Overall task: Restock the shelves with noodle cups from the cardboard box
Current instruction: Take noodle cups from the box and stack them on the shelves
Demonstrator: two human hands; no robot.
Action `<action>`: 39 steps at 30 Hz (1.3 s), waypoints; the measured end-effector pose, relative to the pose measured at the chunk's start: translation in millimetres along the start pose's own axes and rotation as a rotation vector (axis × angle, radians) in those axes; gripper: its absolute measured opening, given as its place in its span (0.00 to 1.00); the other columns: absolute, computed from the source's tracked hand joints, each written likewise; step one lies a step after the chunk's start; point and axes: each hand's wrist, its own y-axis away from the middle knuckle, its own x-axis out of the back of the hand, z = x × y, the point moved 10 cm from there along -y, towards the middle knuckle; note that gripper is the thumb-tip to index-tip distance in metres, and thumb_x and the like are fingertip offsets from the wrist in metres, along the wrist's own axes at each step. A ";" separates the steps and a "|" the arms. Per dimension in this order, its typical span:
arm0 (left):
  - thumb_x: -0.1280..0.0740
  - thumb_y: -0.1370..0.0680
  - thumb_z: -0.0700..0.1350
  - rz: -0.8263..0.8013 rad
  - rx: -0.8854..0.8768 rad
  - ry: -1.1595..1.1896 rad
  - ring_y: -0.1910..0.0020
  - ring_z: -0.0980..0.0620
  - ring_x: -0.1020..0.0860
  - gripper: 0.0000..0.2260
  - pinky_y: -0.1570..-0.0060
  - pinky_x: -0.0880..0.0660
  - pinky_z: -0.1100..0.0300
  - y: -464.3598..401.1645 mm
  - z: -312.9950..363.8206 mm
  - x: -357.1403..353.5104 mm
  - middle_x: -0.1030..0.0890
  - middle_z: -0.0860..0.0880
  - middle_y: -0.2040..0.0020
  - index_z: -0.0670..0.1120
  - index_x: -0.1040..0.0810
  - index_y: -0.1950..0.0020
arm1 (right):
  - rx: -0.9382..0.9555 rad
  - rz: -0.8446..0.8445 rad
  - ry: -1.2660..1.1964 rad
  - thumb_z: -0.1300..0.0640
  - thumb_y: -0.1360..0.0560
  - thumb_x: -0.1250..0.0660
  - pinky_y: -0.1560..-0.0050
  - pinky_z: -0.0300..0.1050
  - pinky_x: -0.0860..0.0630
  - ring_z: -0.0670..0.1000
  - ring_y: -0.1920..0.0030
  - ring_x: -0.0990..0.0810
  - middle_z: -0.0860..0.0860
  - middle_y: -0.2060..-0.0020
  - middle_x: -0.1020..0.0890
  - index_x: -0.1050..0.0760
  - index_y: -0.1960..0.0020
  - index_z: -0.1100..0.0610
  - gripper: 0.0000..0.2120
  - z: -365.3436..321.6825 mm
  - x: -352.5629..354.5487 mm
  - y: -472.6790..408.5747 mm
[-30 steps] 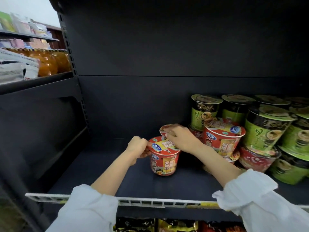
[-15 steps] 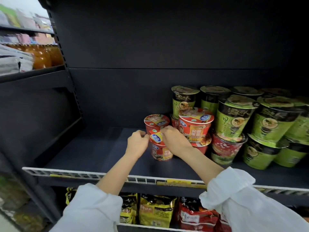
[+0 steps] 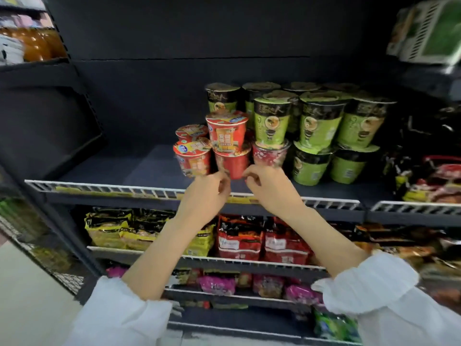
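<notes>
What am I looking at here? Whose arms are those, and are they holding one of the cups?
A person wears a camera on their head, so you see what they see. The two arms in white sleeves are theirs. The left hand and right hand hang in front of a dark shop shelf, fingers loosely curled, holding nothing. On the shelf stand red noodle cups, one stacked on another, with green noodle cups stacked beside them. Below lie noodle packets in bags.

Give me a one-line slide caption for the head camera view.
Both hands, left and right, empty in front of red noodle cups stacked beside green noodle cups on the dark shelf.
</notes>
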 end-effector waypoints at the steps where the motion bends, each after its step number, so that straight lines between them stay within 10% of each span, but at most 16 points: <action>1: 0.38 0.22 0.43 -0.023 -0.025 0.002 0.56 0.46 0.19 0.09 0.56 0.21 0.48 8.1 18.5 -10.1 0.17 0.46 0.54 0.46 0.21 0.45 | -0.045 0.009 0.002 0.60 0.21 0.42 0.61 0.51 0.24 0.54 0.63 0.22 0.53 0.61 0.19 0.22 0.43 0.55 0.12 13.9 11.9 20.2; 21: 0.39 0.21 0.47 -0.592 -0.428 0.226 0.58 0.49 0.22 0.09 0.60 0.26 0.54 210.5 450.5 -278.1 0.19 0.48 0.51 0.47 0.21 0.47 | -0.816 0.095 0.115 0.57 0.26 0.40 0.53 0.54 0.22 0.57 0.53 0.20 0.53 0.56 0.17 0.21 0.52 0.54 0.10 305.7 225.6 458.3; 25: 0.36 0.22 0.46 -0.795 -0.505 0.114 0.45 0.46 0.23 0.12 0.49 0.27 0.55 241.5 509.8 -351.9 0.21 0.45 0.43 0.43 0.23 0.42 | -0.937 0.048 0.037 0.53 0.23 0.39 0.43 0.55 0.25 0.59 0.44 0.22 0.57 0.45 0.20 0.25 0.41 0.58 0.14 379.4 237.0 514.1; 31: 0.35 0.22 0.49 -0.988 -0.558 -0.228 0.38 0.41 0.28 0.20 0.40 0.30 0.51 269.6 534.6 -453.0 0.27 0.40 0.37 0.38 0.29 0.35 | -1.234 -0.048 -0.248 0.52 0.21 0.39 0.59 0.39 0.29 0.60 0.38 0.26 0.58 0.43 0.24 0.30 0.34 0.63 0.20 462.9 226.8 583.1; 35: 0.34 0.23 0.50 -1.047 -0.512 -0.431 0.38 0.41 0.28 0.21 0.42 0.30 0.51 272.9 515.4 -480.1 0.27 0.39 0.37 0.38 0.29 0.36 | -1.196 -0.343 -0.387 0.52 0.20 0.40 0.34 0.49 0.31 0.59 0.33 0.30 0.58 0.32 0.29 0.36 0.28 0.57 0.22 471.1 178.2 593.9; 39: 0.32 0.24 0.50 -1.027 -0.467 -0.446 0.38 0.41 0.27 0.21 0.43 0.28 0.50 272.1 507.6 -485.9 0.27 0.40 0.38 0.40 0.29 0.36 | -1.218 -0.397 -0.466 0.50 0.21 0.39 0.36 0.57 0.27 0.62 0.38 0.24 0.63 0.38 0.24 0.29 0.35 0.63 0.22 477.3 156.8 597.9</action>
